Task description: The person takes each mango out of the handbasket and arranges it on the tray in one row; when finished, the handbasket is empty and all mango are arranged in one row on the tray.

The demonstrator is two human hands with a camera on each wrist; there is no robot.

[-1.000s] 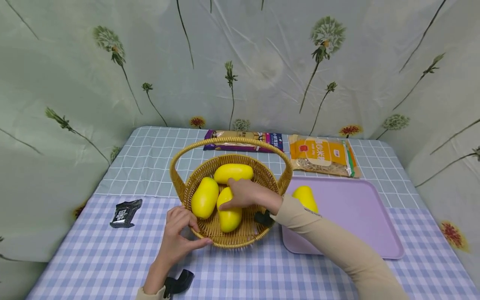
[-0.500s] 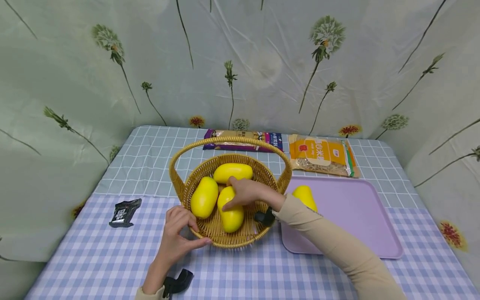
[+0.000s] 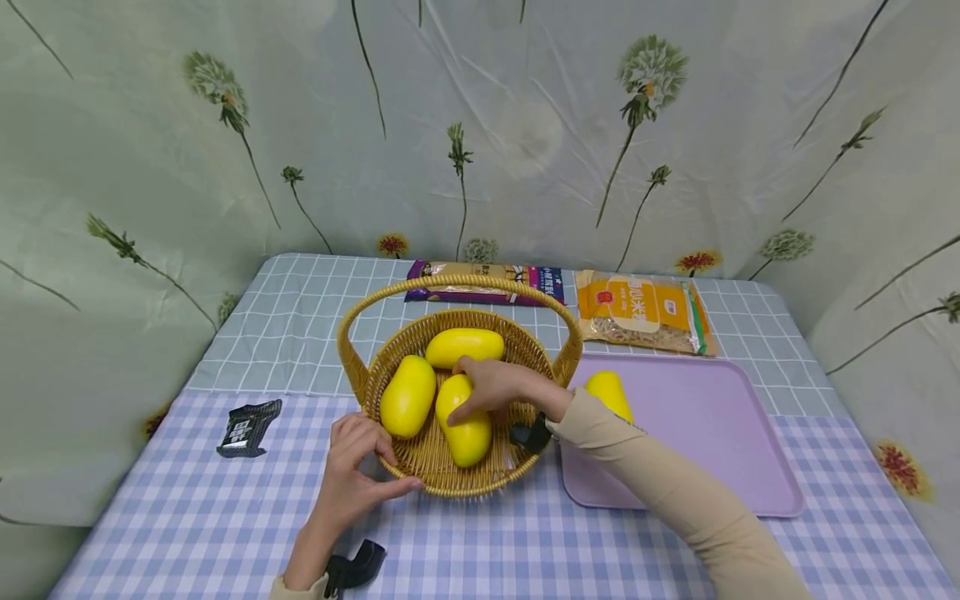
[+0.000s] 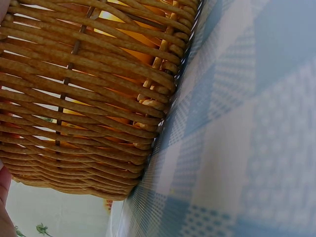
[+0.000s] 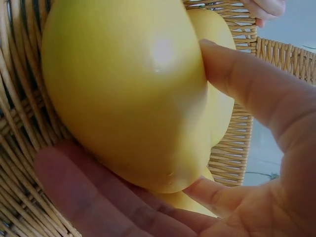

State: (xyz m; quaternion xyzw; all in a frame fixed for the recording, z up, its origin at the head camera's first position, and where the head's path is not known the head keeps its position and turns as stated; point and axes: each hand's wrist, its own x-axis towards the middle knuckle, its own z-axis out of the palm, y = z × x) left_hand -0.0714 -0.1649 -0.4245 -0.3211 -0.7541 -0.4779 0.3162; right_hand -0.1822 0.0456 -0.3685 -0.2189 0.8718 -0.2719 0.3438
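A round wicker basket (image 3: 435, 482) with a tall arched handle stands mid-table, holding three yellow mangoes. My left hand (image 3: 358, 462) grips its near-left rim, the thumb along the front edge; in the left wrist view the woven wall (image 4: 74, 108) fills much of the picture. Inside the basket, my right hand (image 3: 491, 387) holds the nearest mango (image 3: 468, 437), thumb on one side and fingers on the other, as the right wrist view shows. Another mango (image 3: 407, 398) lies to its left, and a third mango (image 3: 465, 346) lies crosswise behind.
A lilac tray (image 3: 705, 442) sits at the right with one mango (image 3: 609, 393) on it, partly behind my right sleeve. Two food packets, one purple (image 3: 487, 283) and one orange (image 3: 645, 310), lie at the back. A small black wrapper (image 3: 249, 428) is at the left.
The mango in my right hand has shifted slightly to the right in the basket, its near end swinging that way. My left hand stays on the rim.
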